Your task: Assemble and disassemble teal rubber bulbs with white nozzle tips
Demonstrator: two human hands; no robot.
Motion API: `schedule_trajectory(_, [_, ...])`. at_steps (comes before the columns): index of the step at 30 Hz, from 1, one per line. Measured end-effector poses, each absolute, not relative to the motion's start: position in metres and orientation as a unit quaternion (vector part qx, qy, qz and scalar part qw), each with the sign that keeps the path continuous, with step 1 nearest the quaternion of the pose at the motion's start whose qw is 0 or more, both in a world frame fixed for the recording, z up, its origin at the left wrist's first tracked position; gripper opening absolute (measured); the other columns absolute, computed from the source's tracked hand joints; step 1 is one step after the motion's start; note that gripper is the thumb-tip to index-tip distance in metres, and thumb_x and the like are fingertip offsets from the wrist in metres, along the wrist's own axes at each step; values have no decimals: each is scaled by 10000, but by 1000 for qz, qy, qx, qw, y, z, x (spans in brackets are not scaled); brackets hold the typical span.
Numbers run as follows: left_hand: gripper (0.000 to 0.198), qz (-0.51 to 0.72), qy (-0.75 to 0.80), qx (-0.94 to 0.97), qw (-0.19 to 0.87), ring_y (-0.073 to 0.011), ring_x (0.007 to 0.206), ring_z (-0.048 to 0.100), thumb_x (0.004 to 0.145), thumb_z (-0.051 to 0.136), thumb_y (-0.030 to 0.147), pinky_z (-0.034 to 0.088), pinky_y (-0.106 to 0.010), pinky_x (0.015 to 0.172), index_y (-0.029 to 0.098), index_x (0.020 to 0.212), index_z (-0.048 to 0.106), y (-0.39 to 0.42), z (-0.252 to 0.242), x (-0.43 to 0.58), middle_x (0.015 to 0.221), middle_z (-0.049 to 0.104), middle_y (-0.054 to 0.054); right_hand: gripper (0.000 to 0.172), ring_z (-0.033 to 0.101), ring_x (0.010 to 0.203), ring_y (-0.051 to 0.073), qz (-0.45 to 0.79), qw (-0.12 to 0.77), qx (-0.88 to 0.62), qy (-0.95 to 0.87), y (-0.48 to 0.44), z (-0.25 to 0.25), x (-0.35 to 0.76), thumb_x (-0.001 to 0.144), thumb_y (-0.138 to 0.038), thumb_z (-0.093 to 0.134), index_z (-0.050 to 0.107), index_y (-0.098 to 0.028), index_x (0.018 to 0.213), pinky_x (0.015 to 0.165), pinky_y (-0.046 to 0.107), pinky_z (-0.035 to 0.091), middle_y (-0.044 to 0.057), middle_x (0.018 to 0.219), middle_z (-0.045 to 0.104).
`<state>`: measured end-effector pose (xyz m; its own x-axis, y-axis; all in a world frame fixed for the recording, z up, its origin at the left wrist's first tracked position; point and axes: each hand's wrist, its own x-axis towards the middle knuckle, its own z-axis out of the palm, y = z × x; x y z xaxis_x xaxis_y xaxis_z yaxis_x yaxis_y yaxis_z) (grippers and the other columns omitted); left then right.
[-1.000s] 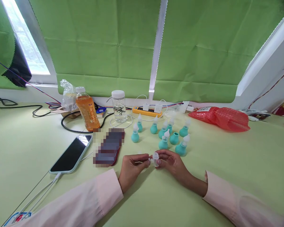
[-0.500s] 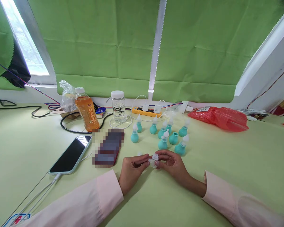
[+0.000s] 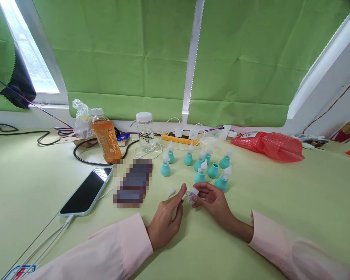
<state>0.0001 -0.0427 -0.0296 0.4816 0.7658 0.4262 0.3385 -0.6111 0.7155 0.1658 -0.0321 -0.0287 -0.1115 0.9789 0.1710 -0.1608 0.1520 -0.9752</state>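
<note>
My right hand pinches a small clear plastic connector between thumb and fingers, just above the table. Beside it, my left hand has its index finger stretched toward the connector's left side, the tip at or against it; the thumb is apart and the hand grips nothing. Behind the left fingers a small translucent nozzle tip lies on the table. Beyond my hands stand several teal nasal aspirators, one of them the nearest aspirator, with pale tips. Among them, an open teal bulb has no top.
To the left lie a charging phone and a blurred dark red item. At the back stand an orange drink bottle, a lidded clear jar and a yellow power strip. A red plastic package lies back right.
My left hand has let go of the connector and its fingers have opened, with the hand shifted slightly nearer me. The connector has tilted in my right hand. The loose tip shows more fully.
</note>
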Motion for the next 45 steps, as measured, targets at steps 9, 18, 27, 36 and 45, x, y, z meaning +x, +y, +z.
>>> schedule_trajectory(9, [570,407,286,805,324,-165,1157,348,785,346,84,387,-324,910,225,1296,136,-42,-29,0,1285,346,-43,231,541,625,112,527,539,-383,-535,-33,-27,166,613,-226,662,521,-178,789,515,254,523,-3,740,544])
schedule_trajectory(18, [402,392,367,752,383,-185,1188,293,750,427,131,266,-386,995,226,1139,464,-35,-23,-1,1181,476,16,218,540,644,109,524,539,-370,-546,-34,-29,166,620,-196,656,521,-189,790,528,249,524,-7,750,543])
schedule_trajectory(27, [326,419,327,647,547,-214,1153,353,712,507,164,230,-395,998,197,1030,565,-34,-19,3,1175,485,-34,207,547,656,115,508,547,-366,-556,-35,-31,166,628,-200,650,522,-193,790,532,244,521,-1,749,547])
schedule_trajectory(36, [273,439,291,624,577,-203,938,474,707,521,194,399,-299,744,194,969,601,-34,-16,3,1039,494,-76,237,554,677,133,500,551,-361,-562,-35,-31,167,610,-194,663,519,-192,798,522,249,519,3,750,549])
schedule_trajectory(45, [394,408,319,663,541,-232,1044,387,698,503,144,291,-371,878,221,1084,518,-33,-20,1,1111,449,-61,232,551,689,133,494,559,-358,-561,-34,-33,167,635,-195,647,510,-192,821,526,257,524,7,766,545])
